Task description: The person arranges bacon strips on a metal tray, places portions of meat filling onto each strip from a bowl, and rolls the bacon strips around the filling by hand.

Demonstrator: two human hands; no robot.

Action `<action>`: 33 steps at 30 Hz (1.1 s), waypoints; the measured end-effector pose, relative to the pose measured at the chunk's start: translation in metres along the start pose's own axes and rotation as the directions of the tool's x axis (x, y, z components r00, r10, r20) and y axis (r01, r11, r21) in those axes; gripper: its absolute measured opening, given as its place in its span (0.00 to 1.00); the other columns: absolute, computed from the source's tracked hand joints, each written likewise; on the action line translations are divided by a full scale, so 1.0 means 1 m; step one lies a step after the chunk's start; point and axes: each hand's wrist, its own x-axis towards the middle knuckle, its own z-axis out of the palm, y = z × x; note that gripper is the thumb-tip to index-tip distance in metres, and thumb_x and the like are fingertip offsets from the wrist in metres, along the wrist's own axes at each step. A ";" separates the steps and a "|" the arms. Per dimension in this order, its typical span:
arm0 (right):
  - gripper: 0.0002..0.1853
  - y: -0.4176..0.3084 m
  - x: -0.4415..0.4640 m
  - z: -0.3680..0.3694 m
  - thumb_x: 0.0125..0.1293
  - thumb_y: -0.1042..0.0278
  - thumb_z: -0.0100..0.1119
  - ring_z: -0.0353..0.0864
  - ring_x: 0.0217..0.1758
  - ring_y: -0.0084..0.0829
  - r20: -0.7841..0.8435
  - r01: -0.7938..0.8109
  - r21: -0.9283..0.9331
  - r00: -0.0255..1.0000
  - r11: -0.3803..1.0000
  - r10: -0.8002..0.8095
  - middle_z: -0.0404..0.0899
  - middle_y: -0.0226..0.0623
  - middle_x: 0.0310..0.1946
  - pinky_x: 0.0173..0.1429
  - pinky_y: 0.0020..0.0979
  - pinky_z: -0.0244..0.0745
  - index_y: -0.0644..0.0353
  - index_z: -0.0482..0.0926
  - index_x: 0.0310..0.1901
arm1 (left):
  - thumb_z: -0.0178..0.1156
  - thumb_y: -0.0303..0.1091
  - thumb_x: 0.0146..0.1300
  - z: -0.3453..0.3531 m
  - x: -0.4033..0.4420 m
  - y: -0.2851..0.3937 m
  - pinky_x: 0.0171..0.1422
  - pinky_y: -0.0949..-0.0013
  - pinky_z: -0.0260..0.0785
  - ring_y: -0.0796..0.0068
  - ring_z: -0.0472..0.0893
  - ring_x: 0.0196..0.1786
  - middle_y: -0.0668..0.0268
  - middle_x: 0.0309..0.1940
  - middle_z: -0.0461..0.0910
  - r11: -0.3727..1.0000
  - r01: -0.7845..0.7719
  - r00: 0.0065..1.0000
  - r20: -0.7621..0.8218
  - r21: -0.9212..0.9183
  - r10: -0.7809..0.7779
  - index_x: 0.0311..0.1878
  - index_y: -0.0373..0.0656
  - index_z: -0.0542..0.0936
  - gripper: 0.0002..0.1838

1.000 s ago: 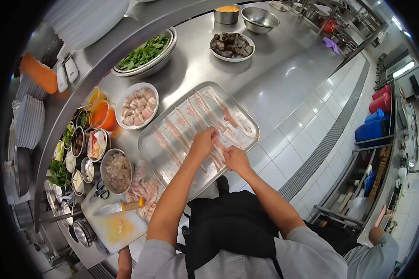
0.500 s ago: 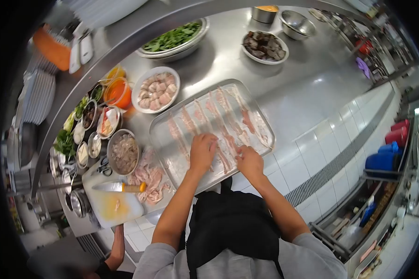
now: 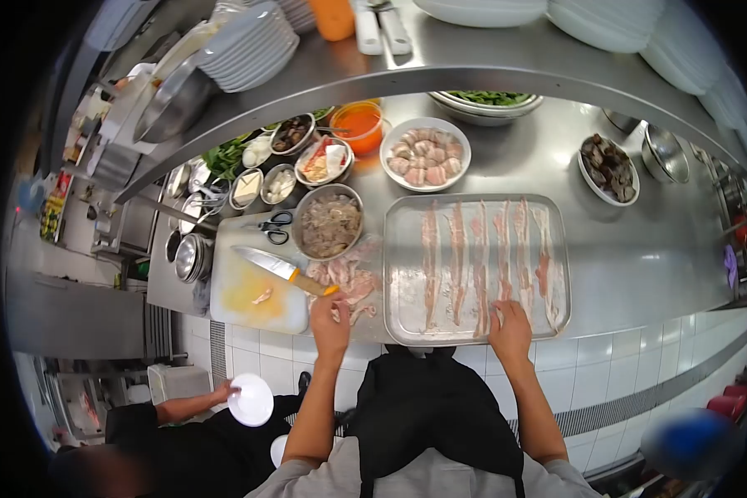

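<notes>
Several strips of raw bacon point(image 3: 457, 266) lie lengthwise, side by side, in a shallow metal tray point(image 3: 407, 324). At the tray's lower edge, my right hand point(image 3: 510, 330) has its fingertips pinched at the lower end of one strip. To the left of the tray, my left hand point(image 3: 330, 330) is at the edge of a loose pile of bacon point(image 3: 355, 284), its fingers slightly apart, just below the yellow-ended handle of a knife point(image 3: 266, 264). The knife's blade rests on a stained white cutting board point(image 3: 232, 290).
A bowl of shrimp point(image 3: 330, 222), black scissors point(image 3: 276, 226) and small ingredient bowls stand behind the board. Rolled meat in a white bowl point(image 3: 426, 154) is behind the tray. A metal shelf point(image 3: 440, 73) crosses above. At lower left, a co-worker's hand point(image 3: 226, 390) holds a white plate point(image 3: 251, 400).
My left hand has left the tray for the bacon pile. My right hand stays at the strips' lower ends. The view has turned left, and the co-worker's plate now shows.
</notes>
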 end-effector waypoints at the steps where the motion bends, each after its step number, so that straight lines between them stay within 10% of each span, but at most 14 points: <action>1: 0.11 -0.002 -0.001 0.001 0.61 0.72 0.61 0.78 0.47 0.47 0.037 0.008 0.000 0.999 1.000 -0.008 0.79 0.43 0.44 0.53 0.43 0.75 0.59 0.80 0.46 | 0.63 0.21 0.58 -0.010 0.012 0.000 0.46 0.61 0.73 0.60 0.80 0.38 0.57 0.37 0.82 1.000 0.000 1.000 -0.018 0.002 0.000 0.43 0.39 0.82 0.09; 7: 0.13 -0.019 -0.007 0.010 0.59 0.74 0.63 0.77 0.47 0.48 0.044 0.072 0.159 0.996 0.985 -0.079 0.79 0.44 0.44 0.53 0.43 0.74 0.59 0.80 0.47 | 0.63 0.23 0.58 -0.041 0.093 -0.003 0.55 0.58 0.73 0.54 0.82 0.46 0.53 0.43 0.83 0.998 0.038 0.999 0.006 -0.055 -0.038 0.52 0.38 0.82 0.16; 9: 0.14 -0.029 -0.008 0.008 0.59 0.74 0.63 0.77 0.48 0.49 0.051 0.061 0.158 0.996 0.986 -0.070 0.79 0.45 0.45 0.54 0.43 0.73 0.59 0.80 0.48 | 0.65 0.25 0.58 -0.035 0.125 -0.012 0.53 0.60 0.74 0.57 0.83 0.49 0.53 0.48 0.84 0.963 -0.219 0.974 0.094 0.154 0.207 0.57 0.41 0.82 0.21; 13: 0.17 -0.040 -0.014 0.002 0.58 0.74 0.65 0.76 0.52 0.50 0.020 0.102 0.117 0.994 0.988 -0.105 0.78 0.47 0.47 0.58 0.43 0.72 0.59 0.79 0.50 | 0.68 0.31 0.53 -0.038 0.174 -0.024 0.60 0.55 0.71 0.49 0.79 0.55 0.48 0.50 0.81 0.942 -0.206 0.970 0.183 0.265 0.161 0.56 0.38 0.80 0.25; 16: 0.20 -0.048 -0.017 0.000 0.57 0.72 0.67 0.75 0.55 0.51 0.044 0.077 0.101 0.996 0.992 -0.082 0.78 0.47 0.50 0.61 0.44 0.71 0.59 0.79 0.52 | 0.70 0.34 0.53 -0.051 0.189 -0.041 0.56 0.57 0.74 0.51 0.82 0.50 0.48 0.45 0.83 1.000 -0.019 1.000 -0.010 0.022 0.020 0.56 0.38 0.80 0.25; 24: 0.28 -0.196 0.056 0.028 0.55 0.65 0.70 0.71 0.64 0.49 0.222 0.372 0.175 0.887 0.911 -0.405 0.76 0.45 0.58 0.69 0.45 0.65 0.60 0.77 0.58 | 0.68 0.35 0.58 -0.026 0.112 -0.113 0.42 0.60 0.77 0.57 0.85 0.36 0.55 0.33 0.85 0.930 0.327 0.942 0.136 -0.167 -0.307 0.56 0.37 0.78 0.24; 28: 0.33 -0.276 0.121 0.117 0.50 0.64 0.70 0.70 0.65 0.49 0.323 0.613 0.039 0.740 0.789 -0.590 0.74 0.44 0.62 0.67 0.50 0.67 0.59 0.76 0.61 | 0.65 0.30 0.61 -0.061 0.076 -0.079 0.38 0.65 0.77 0.66 0.85 0.33 0.56 0.33 0.85 0.950 0.187 0.968 0.211 -0.251 -0.135 0.57 0.38 0.78 0.20; 33: 0.34 -0.321 0.194 0.218 0.48 0.59 0.71 0.67 0.68 0.52 0.525 0.501 -0.393 0.811 0.771 -0.260 0.71 0.43 0.65 0.65 0.56 0.66 0.45 0.78 0.61 | 0.65 0.27 0.61 -0.106 0.033 -0.119 0.35 0.70 0.75 0.71 0.83 0.29 0.60 0.35 0.85 0.864 0.302 0.938 0.286 -0.403 -0.194 0.57 0.39 0.78 0.20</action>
